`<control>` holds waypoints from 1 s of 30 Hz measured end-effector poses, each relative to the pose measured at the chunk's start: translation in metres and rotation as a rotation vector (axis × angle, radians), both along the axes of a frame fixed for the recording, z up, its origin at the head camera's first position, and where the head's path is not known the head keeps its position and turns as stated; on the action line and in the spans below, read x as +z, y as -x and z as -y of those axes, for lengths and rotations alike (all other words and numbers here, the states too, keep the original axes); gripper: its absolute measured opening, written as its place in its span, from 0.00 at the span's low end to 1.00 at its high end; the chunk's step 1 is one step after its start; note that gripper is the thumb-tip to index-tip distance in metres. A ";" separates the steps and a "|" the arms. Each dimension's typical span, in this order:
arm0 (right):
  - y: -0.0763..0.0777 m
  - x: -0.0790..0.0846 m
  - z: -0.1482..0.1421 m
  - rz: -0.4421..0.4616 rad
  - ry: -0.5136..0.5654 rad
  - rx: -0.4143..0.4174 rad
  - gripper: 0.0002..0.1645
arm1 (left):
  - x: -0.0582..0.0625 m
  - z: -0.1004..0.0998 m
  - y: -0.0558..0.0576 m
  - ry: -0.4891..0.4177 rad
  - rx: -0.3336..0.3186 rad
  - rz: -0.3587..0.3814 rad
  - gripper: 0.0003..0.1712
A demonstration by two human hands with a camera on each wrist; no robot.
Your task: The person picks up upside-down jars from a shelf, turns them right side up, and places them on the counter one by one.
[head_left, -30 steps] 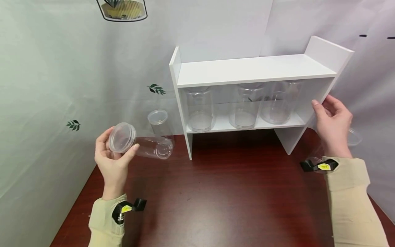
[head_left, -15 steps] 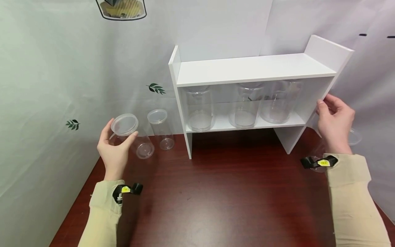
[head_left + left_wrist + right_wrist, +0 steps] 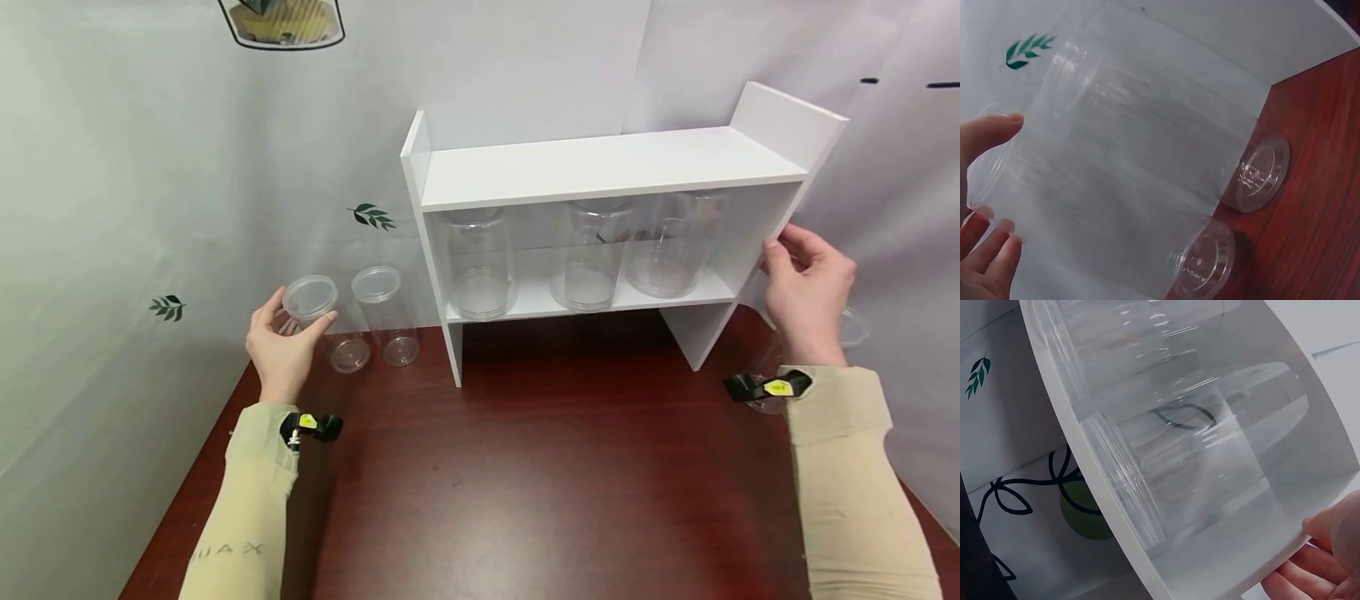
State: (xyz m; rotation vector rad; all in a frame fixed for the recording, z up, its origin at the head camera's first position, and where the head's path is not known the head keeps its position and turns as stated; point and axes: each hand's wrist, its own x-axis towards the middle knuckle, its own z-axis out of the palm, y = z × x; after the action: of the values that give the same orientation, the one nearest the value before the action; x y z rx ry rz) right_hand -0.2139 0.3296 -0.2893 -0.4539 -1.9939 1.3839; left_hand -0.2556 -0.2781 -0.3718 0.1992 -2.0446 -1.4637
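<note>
A clear plastic jar (image 3: 348, 353) with a translucent lid is in my left hand (image 3: 283, 352), whose thumb and fingers curl round it just at the lid. In the left wrist view the jar's base (image 3: 1207, 261) is at the red-brown table. Right beside it stands a similar lidded jar (image 3: 390, 321), its bottom (image 3: 1263, 175) on the wood. My right hand (image 3: 812, 290) pinches the front edge of the right side panel of a white two-tier shelf (image 3: 615, 168). In the right wrist view the right fingers (image 3: 1300, 575) wrap behind that panel.
Several larger clear jars, among them a left one (image 3: 480, 267) and a right one (image 3: 667, 250), stand on the shelf's lower board. Another clear jar (image 3: 853, 327) is partly hidden behind the right wrist. Pale printed sheets (image 3: 225, 208) border the red-brown table (image 3: 525, 467).
My left hand has turned the jar from lying tilted to nearly upright and brought it down next to the other jar. My right hand keeps its hold on the shelf panel.
</note>
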 end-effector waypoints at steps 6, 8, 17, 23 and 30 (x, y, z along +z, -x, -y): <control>0.000 -0.001 0.000 0.002 -0.024 -0.005 0.22 | -0.002 0.002 0.008 0.043 -0.006 0.057 0.50; 0.001 0.000 0.000 0.002 -0.027 -0.011 0.22 | -0.002 0.003 0.009 0.045 -0.008 0.078 0.50; 0.000 0.001 0.000 0.008 -0.027 -0.017 0.22 | -0.003 0.011 0.016 0.013 -0.024 0.139 0.50; -0.001 0.001 0.002 0.019 -0.050 -0.021 0.23 | -0.002 0.013 0.013 0.037 -0.051 0.149 0.54; -0.002 0.000 0.000 0.007 -0.023 -0.020 0.22 | 0.007 0.004 0.004 0.024 -0.013 0.009 0.54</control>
State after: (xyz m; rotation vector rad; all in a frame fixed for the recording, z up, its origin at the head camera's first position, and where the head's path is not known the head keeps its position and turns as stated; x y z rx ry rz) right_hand -0.2115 0.3291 -0.2891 -0.4670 -2.0039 1.3476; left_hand -0.2598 -0.2825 -0.3648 0.1837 -2.0731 -1.4479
